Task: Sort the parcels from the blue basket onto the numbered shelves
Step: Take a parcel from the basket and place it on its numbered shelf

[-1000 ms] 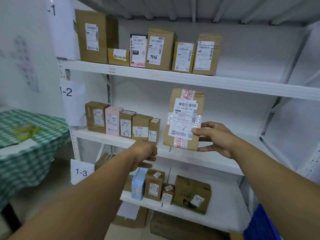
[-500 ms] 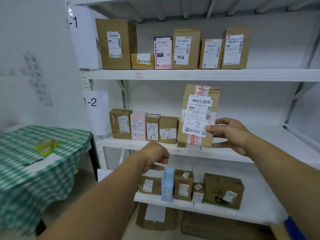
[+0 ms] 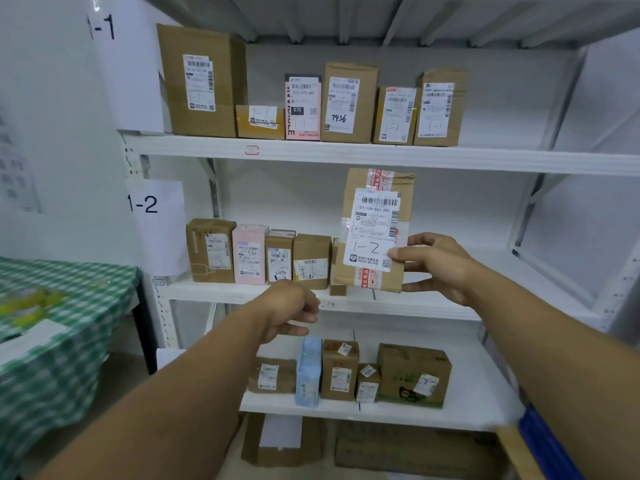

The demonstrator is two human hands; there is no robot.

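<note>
Cardboard parcel (image 3: 375, 233) marked 1-2 is at the row's (image 3: 256, 258) right end, the right hand (image 3: 440, 268) gripping its edge with curled fingers. Best set it upright, flush beside the row. Below the row, the left hand (image 3: 291, 311) hangs loosely curled, empty.

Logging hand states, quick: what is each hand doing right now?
Left hand: loosely curled, holding nothing.
Right hand: holds the parcel marked 1-2.
</note>
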